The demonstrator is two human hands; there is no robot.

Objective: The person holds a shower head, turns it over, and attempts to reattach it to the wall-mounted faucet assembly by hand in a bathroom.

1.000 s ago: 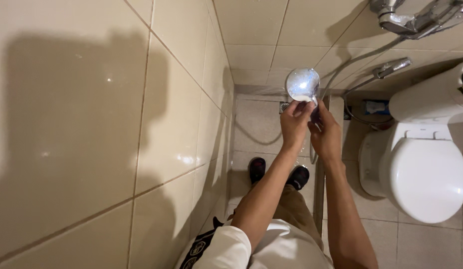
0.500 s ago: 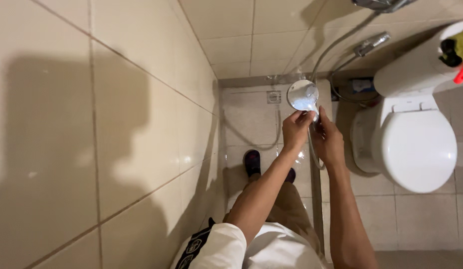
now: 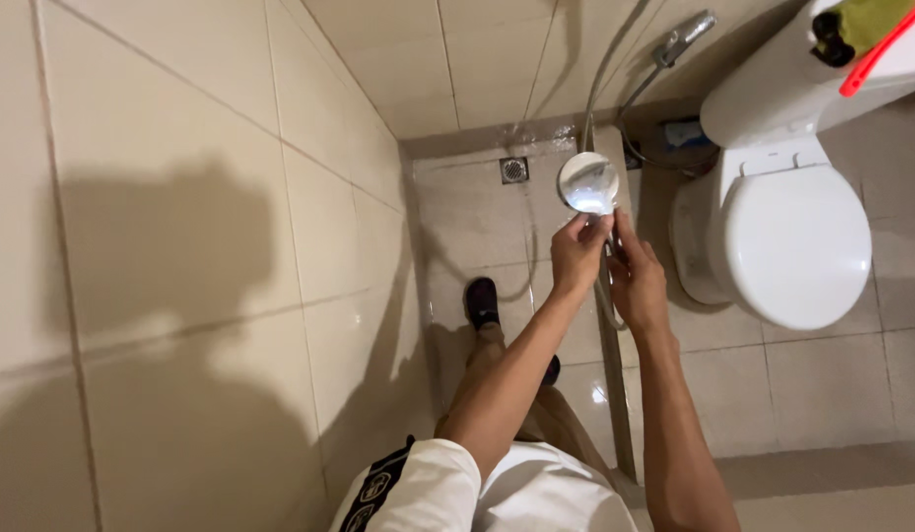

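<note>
Two hands [image 3: 607,268] gripping shower head [image 3: 588,183] — face up, handle down

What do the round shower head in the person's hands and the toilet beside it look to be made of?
Shower head: probably chrome-plated metal or plastic; its round face is mirror-bright and glares. Toilet: the bowl looks like glazed white ceramic, and the closed lid seems smooth glossy plastic, with soft highlights. Both hands, left hand and right hand, grip the handle below the head.

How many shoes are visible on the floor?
2: one shoe left of the left forearm, the other shoe mostly hidden between the forearms.
</note>
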